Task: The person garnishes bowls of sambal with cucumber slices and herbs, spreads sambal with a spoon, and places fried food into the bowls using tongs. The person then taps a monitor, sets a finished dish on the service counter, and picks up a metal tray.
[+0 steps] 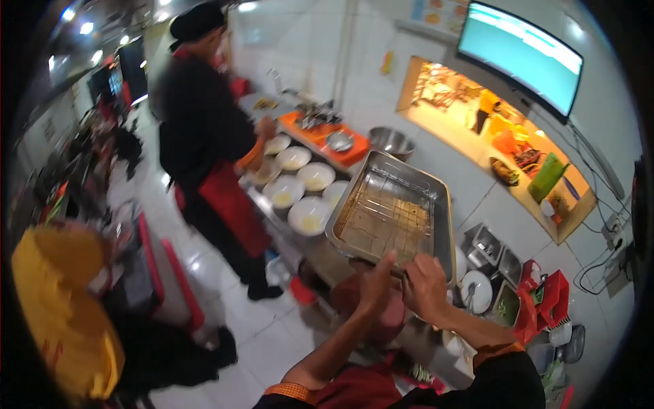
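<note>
A rectangular metal tray (444, 198) with a wire rack (388, 211) inside is in front of me, with brownish liquid or residue on its bottom. My left hand (377, 283) is closed at the middle of the tray's near rim, its thumb pointing up along the edge. Right beside it, my right hand (427, 290) has its fingers curled over the same rim. The undersides of both grips are hidden. Beneath my hands is a pinkish round object (388, 313), partly covered by my forearms.
Several white bowls (310, 217) line the counter left of the tray. A co-worker in black (204, 123) reaches over them. An orange tray (354, 151) and steel bowl (392, 141) stand behind. Plates (477, 292) and metal containers (487, 245) are at right, below a serving window (470, 126).
</note>
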Tool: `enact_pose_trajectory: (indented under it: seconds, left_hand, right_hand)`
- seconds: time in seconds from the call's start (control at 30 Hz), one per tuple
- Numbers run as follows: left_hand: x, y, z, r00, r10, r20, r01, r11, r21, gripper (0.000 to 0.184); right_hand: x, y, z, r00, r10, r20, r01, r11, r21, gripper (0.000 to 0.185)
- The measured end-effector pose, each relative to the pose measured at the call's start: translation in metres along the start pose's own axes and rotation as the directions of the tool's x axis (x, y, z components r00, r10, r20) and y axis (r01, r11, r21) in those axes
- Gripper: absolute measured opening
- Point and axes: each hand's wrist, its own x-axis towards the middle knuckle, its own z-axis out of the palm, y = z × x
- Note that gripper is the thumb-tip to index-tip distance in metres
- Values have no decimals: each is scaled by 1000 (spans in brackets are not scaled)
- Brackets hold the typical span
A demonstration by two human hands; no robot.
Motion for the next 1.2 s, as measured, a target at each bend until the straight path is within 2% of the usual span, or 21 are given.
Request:
enact_pose_trajectory:
  seconds: [0.07,0.1,0.13,0.17,0.2,0.27,0.37,0.43,0.47,0.53,0.57,0.6,0.67,0.8,0.9,0.93,1.03,1.1,1.13,1.17,1.2]
  left_hand:
    - [-66,-19,-72,965,222,-139,-222,975,14,42]
    - [-82,-41,-131,834,540,113,-533,737,416,39]
    - [-108,-55,-176,806,592,6,-531,719,448,39]
    - [-139,-63,-216,902,383,-198,-342,916,210,42]
    - [-168,-60,-246,942,139,-307,-179,978,-104,45]
    - [-259,-21,-263,851,261,-457,-339,936,-96,39]
    - [-359,-44,-341,804,174,-569,-349,912,-215,43]
    - [-432,-65,-386,777,143,-613,-350,907,-233,36]
    - [-460,-74,-402,756,207,-621,-429,873,-231,36]
    - [-522,-86,-422,671,244,-700,-480,862,-160,39]
    - [-553,-99,-440,671,237,-703,-490,853,-180,41]
    - [-571,-103,-445,674,225,-704,-491,848,-200,43]
    - [-620,-100,-451,593,224,-773,-558,807,-194,48]
    - [-715,-100,-497,420,230,-878,-628,772,-98,51]
    - [-786,-83,-530,307,162,-938,-656,750,-86,49]
    - [-807,-81,-552,285,208,-936,-719,692,-65,48]
    - [-869,-44,-608,279,211,-937,-725,686,-62,49]
    - [-895,4,-640,97,231,-968,-662,742,111,60]
    - [-902,32,-650,121,241,-963,-650,753,107,60]
    - [-905,80,-647,120,242,-963,-689,718,94,66]
    - [-909,123,-653,115,242,-963,-728,681,84,73]
  right_hand:
    - [-43,-59,11,994,-73,79,62,990,131,28]
    - [-54,-89,9,967,-180,179,130,957,260,34]
    - [-60,-118,5,914,-318,252,202,895,397,41]
    - [-65,-143,-1,892,-348,289,170,850,499,47]
    - [-68,-159,-9,866,-381,324,132,799,587,53]
    - [-60,-177,-13,829,-460,319,206,780,591,58]
    - [-49,-191,9,811,-526,255,282,734,618,70]
    - [-50,-216,18,894,-380,238,262,874,409,78]
    - [-53,-225,36,875,-436,211,314,843,437,78]
    - [-72,-247,72,802,-482,353,167,748,642,78]
    - [-72,-275,63,606,-474,639,-68,770,635,75]
    - [-77,-294,62,593,-493,637,-62,761,646,75]
    - [-83,-357,60,133,-496,858,-288,809,513,67]
    - [-133,-462,112,61,-706,705,-392,633,667,45]
    - [-144,-564,116,-188,-796,575,-395,597,698,40]
    - [-149,-601,120,-171,-801,573,-395,589,705,40]
    - [-165,-692,138,-277,-725,630,-512,667,541,48]
    - [-172,-740,159,-223,-715,662,-560,650,514,49]
    - [-176,-760,171,-189,-704,685,-597,636,489,50]
    - [-184,-779,187,-91,-706,702,-615,594,518,47]
    - [-176,-802,184,-73,-705,706,-628,582,517,47]
